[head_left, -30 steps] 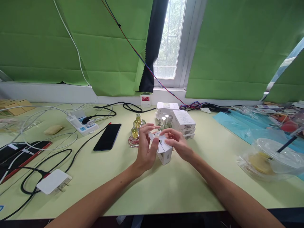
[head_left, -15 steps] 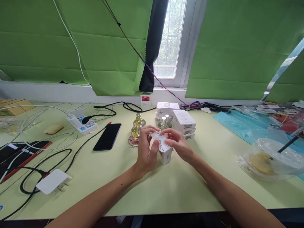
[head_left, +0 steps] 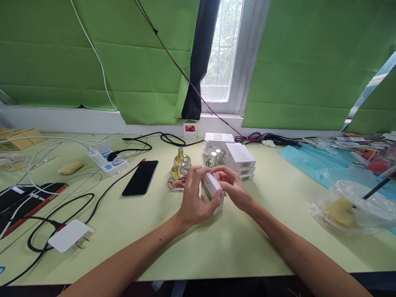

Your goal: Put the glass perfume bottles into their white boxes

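A small white carton (head_left: 211,182) stands upright on the table, its top panel flat and lying across it. My left hand (head_left: 198,200) is closed around the carton, thumb on the near side and fingers over the far edge. The curled fingers of my right hand (head_left: 232,185) press at the carton's upper right edge. Just left of my left hand are glass perfume bottles with gold caps (head_left: 176,172), the nearest one pink. Behind my hands rise silver-capped bottles (head_left: 213,158), their lower parts hidden.
Stacked white cartons (head_left: 240,156) stand behind my right hand. A black phone (head_left: 140,177) lies to the left, beside a power strip (head_left: 107,161), cables and a white charger (head_left: 70,236). On the right sit a plastic-wrapped bowl (head_left: 346,208) and blue sheeting (head_left: 305,161).
The carton's top flaps, raised and loose before, are now folded down into a flat top. My left hand has spread around the carton's sides, and my right fingers have curled in at its edge.
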A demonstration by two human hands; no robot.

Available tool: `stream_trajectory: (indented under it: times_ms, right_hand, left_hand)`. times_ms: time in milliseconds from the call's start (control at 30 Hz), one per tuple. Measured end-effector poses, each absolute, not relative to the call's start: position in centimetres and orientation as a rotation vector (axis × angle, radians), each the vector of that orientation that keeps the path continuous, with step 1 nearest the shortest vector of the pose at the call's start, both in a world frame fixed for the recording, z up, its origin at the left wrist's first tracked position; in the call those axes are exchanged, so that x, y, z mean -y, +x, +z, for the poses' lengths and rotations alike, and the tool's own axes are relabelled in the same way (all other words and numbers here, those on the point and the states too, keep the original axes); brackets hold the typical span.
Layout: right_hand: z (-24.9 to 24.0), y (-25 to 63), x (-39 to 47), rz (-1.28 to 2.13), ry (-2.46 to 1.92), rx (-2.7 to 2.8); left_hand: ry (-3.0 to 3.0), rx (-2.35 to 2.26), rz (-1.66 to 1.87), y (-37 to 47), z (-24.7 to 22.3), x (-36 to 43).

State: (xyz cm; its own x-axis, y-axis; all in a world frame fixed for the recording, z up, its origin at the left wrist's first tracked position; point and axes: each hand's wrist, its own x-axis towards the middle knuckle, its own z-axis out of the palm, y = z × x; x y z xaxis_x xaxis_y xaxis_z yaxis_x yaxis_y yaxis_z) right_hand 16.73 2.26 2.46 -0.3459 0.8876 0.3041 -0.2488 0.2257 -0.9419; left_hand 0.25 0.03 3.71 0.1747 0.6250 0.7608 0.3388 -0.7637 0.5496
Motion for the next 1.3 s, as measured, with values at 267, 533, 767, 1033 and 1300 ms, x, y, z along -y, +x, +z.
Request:
stream_trajectory:
  times_ms: [267,533,767,1033,1300]
  right_hand:
    - [2.4,16.7,-2.3,1.408,-0.628,1.391]
    - [2.9,16.6,-2.1,1.439,-0.670,1.355]
    - [3.1,16.3,-1.9,1.481,-0.633,1.254]
    - [2.6,16.2,-2.2,1.475,-0.635,1.242]
    - [2.6,16.1,-2.1,1.461,-0.691,1.300]
  left_hand:
    - [2.257,-0.948,1.608,0.2,3.7,-0.1]
    - [2.147,-0.922,1.547,-0.1,2.9,-0.7]
    - [2.122,-0.799,1.486,-0.7,2.8,-1.2]
    - [2.262,-0.755,1.453,-0.9,3.2,-1.6]
    - [2.361,-0.720,1.394,-1.1,3.9,-1.7]
